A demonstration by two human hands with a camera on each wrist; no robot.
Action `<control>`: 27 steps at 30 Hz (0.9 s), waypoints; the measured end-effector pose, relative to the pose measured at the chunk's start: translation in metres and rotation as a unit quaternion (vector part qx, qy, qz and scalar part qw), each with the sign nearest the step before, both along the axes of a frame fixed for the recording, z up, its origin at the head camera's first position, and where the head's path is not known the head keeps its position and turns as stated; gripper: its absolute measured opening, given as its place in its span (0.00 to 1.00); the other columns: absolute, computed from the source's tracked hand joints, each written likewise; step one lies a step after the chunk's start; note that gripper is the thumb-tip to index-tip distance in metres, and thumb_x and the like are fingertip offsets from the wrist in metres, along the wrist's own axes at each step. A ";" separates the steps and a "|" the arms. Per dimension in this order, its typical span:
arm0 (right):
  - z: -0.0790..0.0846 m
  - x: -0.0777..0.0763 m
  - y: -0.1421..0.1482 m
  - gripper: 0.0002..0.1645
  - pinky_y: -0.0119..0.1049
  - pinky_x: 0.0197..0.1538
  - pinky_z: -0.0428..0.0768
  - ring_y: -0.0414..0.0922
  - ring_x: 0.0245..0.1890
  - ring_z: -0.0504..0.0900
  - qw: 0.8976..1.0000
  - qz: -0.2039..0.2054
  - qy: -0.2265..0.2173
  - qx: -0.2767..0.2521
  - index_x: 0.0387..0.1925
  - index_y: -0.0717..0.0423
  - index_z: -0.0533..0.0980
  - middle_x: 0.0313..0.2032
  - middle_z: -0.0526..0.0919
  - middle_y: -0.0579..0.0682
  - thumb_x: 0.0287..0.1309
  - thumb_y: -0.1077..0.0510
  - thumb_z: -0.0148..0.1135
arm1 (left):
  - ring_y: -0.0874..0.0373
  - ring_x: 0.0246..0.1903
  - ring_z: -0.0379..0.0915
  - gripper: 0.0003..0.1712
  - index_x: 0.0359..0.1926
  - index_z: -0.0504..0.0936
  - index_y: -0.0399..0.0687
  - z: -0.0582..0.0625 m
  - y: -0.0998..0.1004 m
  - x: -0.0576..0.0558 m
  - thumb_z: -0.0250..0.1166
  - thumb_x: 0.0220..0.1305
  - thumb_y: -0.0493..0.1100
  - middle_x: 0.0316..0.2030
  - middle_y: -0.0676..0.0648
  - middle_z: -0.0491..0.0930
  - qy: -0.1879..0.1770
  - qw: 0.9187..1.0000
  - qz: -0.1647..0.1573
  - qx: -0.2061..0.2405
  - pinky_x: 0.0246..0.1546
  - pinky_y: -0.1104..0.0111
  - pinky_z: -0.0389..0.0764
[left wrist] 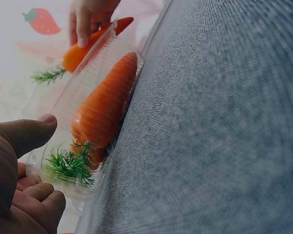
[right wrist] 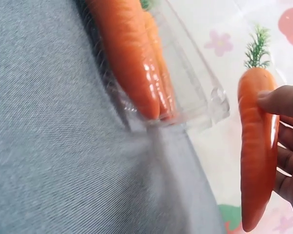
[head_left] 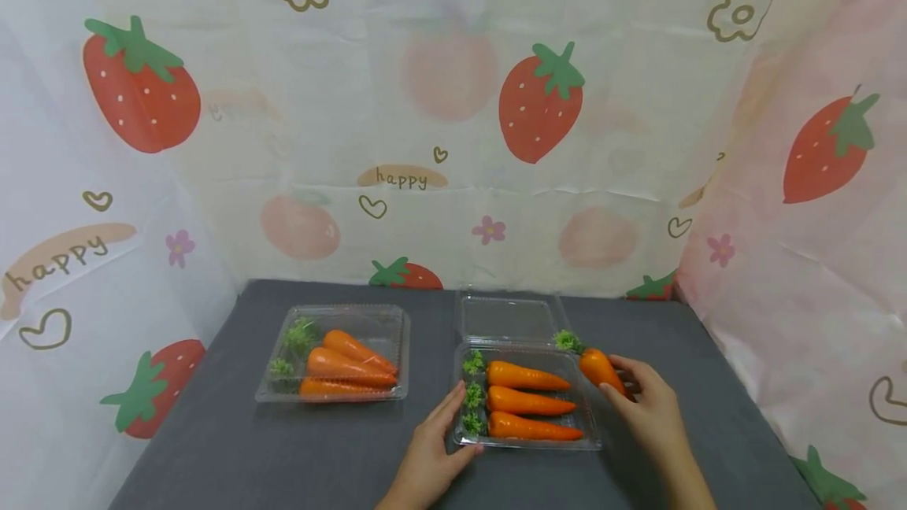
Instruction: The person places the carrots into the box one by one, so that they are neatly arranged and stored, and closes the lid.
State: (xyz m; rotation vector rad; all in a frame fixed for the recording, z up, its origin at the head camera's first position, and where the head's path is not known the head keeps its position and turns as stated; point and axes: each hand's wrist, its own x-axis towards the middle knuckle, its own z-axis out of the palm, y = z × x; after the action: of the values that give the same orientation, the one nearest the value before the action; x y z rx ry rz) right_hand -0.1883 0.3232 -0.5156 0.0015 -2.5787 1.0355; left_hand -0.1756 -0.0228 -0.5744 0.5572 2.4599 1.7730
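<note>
An orange carrot (head_left: 598,368) with a green leafy top is pinched between the thumb and fingers of my right hand (head_left: 648,404). That hand holds it in the air by the right back corner of a clear plastic box (head_left: 531,445). Inside the box three carrots (head_left: 531,400) lie side by side, green tops to the left. My left hand (head_left: 428,447) grips the box's left front corner, thumb at the front and fingers along the left side. In the right wrist view the held carrot (right wrist: 258,146) hangs tip down, apart from the box.
The box's clear lid (head_left: 506,317) lies folded open behind it. To the left, another clear box (head_left: 404,345) with its lid down contains three carrots (head_left: 347,368). Grey cloth (head_left: 326,463) covers the table, and strawberry-print curtains (head_left: 453,101) surround it.
</note>
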 end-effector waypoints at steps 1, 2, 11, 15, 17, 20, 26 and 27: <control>0.001 -0.001 -0.001 0.28 0.28 0.43 0.83 0.45 0.45 0.83 1.000 0.004 0.001 0.003 0.62 0.51 0.79 0.50 0.84 0.49 0.62 0.51 0.74 | 0.44 0.76 0.56 0.49 0.77 0.63 0.42 0.000 0.000 0.000 0.77 0.60 0.46 0.79 0.46 0.57 0.000 1.000 0.000 -0.002 0.66 0.47 0.72; 0.002 -0.001 -0.002 0.28 0.28 0.43 0.83 0.45 0.45 0.82 1.000 0.008 0.004 0.006 0.62 0.51 0.79 0.51 0.84 0.49 0.62 0.51 0.74 | 0.44 0.76 0.56 0.49 0.77 0.63 0.42 0.000 0.000 0.001 0.77 0.60 0.46 0.79 0.46 0.57 -0.001 1.000 0.000 -0.004 0.67 0.48 0.72; 0.014 -0.007 -0.012 0.28 0.30 0.44 0.85 0.46 0.45 0.82 0.999 0.048 0.018 0.013 0.61 0.52 0.79 0.50 0.83 0.49 0.59 0.57 0.75 | 0.44 0.76 0.56 0.49 0.77 0.63 0.40 0.000 0.000 0.001 0.77 0.60 0.43 0.79 0.44 0.57 0.007 1.000 0.001 -0.001 0.67 0.48 0.71; 0.017 -0.009 -0.019 0.28 0.31 0.43 0.85 0.46 0.45 0.82 0.997 0.065 0.029 0.011 0.60 0.53 0.80 0.49 0.83 0.50 0.57 0.61 0.76 | 0.45 0.75 0.57 0.49 0.77 0.62 0.40 0.000 0.000 0.001 0.77 0.60 0.42 0.79 0.45 0.57 0.012 1.000 0.002 0.001 0.67 0.49 0.71; 0.018 -0.011 -0.023 0.28 0.31 0.43 0.85 0.46 0.46 0.82 0.997 0.075 0.033 0.008 0.59 0.54 0.80 0.49 0.83 0.50 0.56 0.62 0.76 | 0.45 0.75 0.57 0.49 0.77 0.62 0.40 0.000 0.000 0.002 0.77 0.60 0.42 0.79 0.45 0.58 0.014 1.000 0.002 0.001 0.67 0.49 0.71; 0.019 -0.012 -0.028 0.29 0.32 0.44 0.86 0.46 0.47 0.82 0.996 0.087 0.034 0.005 0.59 0.53 0.80 0.50 0.83 0.49 0.56 0.63 0.76 | 0.45 0.75 0.57 0.49 0.78 0.62 0.41 0.000 0.000 0.002 0.77 0.60 0.43 0.79 0.45 0.58 0.015 1.000 0.002 0.001 0.67 0.49 0.72; 0.022 -0.018 -0.040 0.29 0.38 0.47 0.87 0.46 0.49 0.82 0.993 0.110 0.043 0.013 0.60 0.52 0.80 0.52 0.82 0.48 0.56 0.65 0.76 | 0.45 0.76 0.57 0.49 0.78 0.62 0.41 -0.001 0.000 0.001 0.77 0.60 0.43 0.79 0.46 0.57 0.010 1.000 0.001 -0.005 0.67 0.49 0.72; 0.023 -0.019 -0.043 0.29 0.39 0.48 0.87 0.46 0.50 0.82 0.992 0.113 0.044 0.014 0.60 0.52 0.80 0.52 0.82 0.48 0.56 0.65 0.76 | 0.44 0.76 0.56 0.49 0.78 0.62 0.41 -0.001 0.000 0.001 0.77 0.60 0.43 0.79 0.46 0.57 0.010 1.000 0.001 -0.005 0.67 0.49 0.72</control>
State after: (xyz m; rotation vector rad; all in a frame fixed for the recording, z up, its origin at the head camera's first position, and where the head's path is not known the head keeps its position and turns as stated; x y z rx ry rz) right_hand -0.2068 0.2807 -0.4926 0.3470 -2.5554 1.0516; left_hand -0.1748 -0.0229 -0.5755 0.5753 2.4815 1.7619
